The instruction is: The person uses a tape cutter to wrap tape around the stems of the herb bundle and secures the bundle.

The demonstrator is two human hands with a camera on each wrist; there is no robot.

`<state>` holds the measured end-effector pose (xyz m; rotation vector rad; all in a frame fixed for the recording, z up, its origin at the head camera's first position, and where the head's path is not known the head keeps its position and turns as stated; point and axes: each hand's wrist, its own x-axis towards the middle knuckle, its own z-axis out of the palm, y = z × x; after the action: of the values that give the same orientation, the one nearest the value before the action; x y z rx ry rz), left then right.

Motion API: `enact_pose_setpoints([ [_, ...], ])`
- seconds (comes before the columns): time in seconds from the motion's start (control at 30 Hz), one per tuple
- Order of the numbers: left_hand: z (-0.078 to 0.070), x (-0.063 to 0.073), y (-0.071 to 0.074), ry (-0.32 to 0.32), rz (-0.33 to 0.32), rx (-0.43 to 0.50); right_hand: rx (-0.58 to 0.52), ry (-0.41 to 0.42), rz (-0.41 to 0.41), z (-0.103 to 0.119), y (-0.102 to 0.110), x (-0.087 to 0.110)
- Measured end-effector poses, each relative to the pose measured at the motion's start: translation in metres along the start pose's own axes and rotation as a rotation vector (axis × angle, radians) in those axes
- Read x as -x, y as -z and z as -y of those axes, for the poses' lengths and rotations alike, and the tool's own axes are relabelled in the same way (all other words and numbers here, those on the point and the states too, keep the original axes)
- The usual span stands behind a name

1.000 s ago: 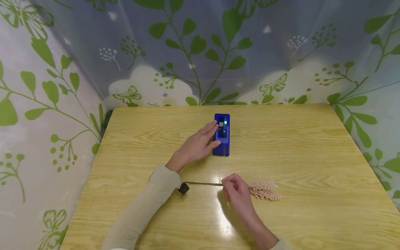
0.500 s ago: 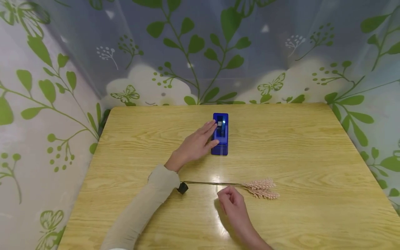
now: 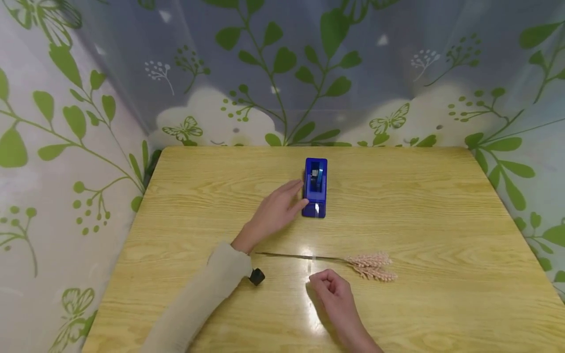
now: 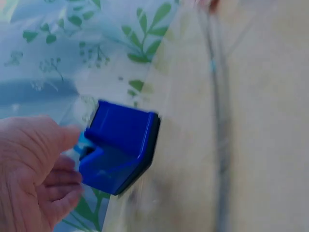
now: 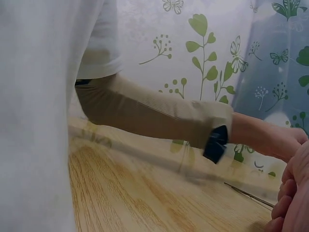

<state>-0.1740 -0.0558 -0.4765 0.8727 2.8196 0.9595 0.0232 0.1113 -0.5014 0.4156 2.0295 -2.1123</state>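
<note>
A blue tape dispenser (image 3: 317, 197) with a roll in it stands toward the back of the table. My left hand (image 3: 274, 211) is at its left side, fingers loosely extended and thumb tip right at its edge. Across the table in front lie thin stems (image 3: 287, 255) with pink, grain-like flower heads (image 3: 372, 267) at the right end. A small clear tape strip (image 3: 314, 258) glints on the stems, and a faint piece runs down toward my right hand (image 3: 337, 294). That hand pinches thumb against curled fingers at the tape's lower end. In the right wrist view, the curled fingers (image 5: 286, 200) hide what lies between them.
The wooden table (image 3: 423, 206) is bounded by patterned curtains (image 3: 282, 73) at the back and sides. My left forearm (image 3: 194, 304) reaches over the table's left part, with a black wrist camera (image 3: 257, 276) near the stem ends.
My right hand has come off the stems and drawn slightly toward me. The stems now lie on the table, and my left fingers have slipped back from the dispenser's top to its side.
</note>
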Motion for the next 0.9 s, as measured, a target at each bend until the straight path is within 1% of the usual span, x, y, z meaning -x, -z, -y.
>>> enact_pose_setpoints([
  [0.03,-0.002,0.007,-0.001,0.008,-0.019,0.028,0.001,0.005,0.001,0.000,0.000,0.000],
  [0.1,-0.007,0.023,-0.003,0.015,-0.017,0.073,-0.002,0.013,0.001,-0.001,0.001,0.000],
  [0.13,-0.009,0.032,-0.005,0.012,0.002,0.085,-0.002,0.016,0.000,-0.002,0.001,0.000],
  [0.2,-0.011,0.049,-0.010,-0.004,0.065,0.097,-0.002,0.016,0.000,-0.002,0.001,0.000],
  [0.27,-0.012,0.063,-0.015,-0.021,0.124,0.084,-0.004,0.008,-0.001,-0.002,0.002,0.000],
  [0.3,-0.011,0.069,-0.018,-0.033,0.136,0.075,-0.004,0.002,0.000,-0.002,0.002,0.000],
  [0.37,-0.011,0.079,-0.024,-0.045,0.134,0.069,-0.006,-0.012,0.003,-0.003,0.002,-0.001],
  [0.47,-0.010,0.086,-0.031,-0.066,0.093,0.063,-0.001,-0.017,0.004,-0.003,0.002,-0.003],
  [0.57,-0.010,0.088,-0.039,-0.090,0.049,0.058,-0.001,-0.017,0.005,-0.003,0.002,-0.004],
  [0.63,-0.011,0.089,-0.043,-0.111,0.036,0.041,-0.009,-0.015,0.005,-0.003,0.002,-0.004],
  [0.73,-0.015,0.091,-0.047,-0.127,0.039,0.023,-0.022,-0.007,0.005,-0.003,0.003,-0.004],
  [0.8,-0.019,0.093,-0.049,-0.127,0.057,0.031,-0.029,0.004,0.001,-0.004,0.003,-0.004],
  [0.9,-0.025,0.098,-0.050,-0.110,0.085,0.113,-0.035,0.012,-0.010,-0.006,0.002,-0.002],
])
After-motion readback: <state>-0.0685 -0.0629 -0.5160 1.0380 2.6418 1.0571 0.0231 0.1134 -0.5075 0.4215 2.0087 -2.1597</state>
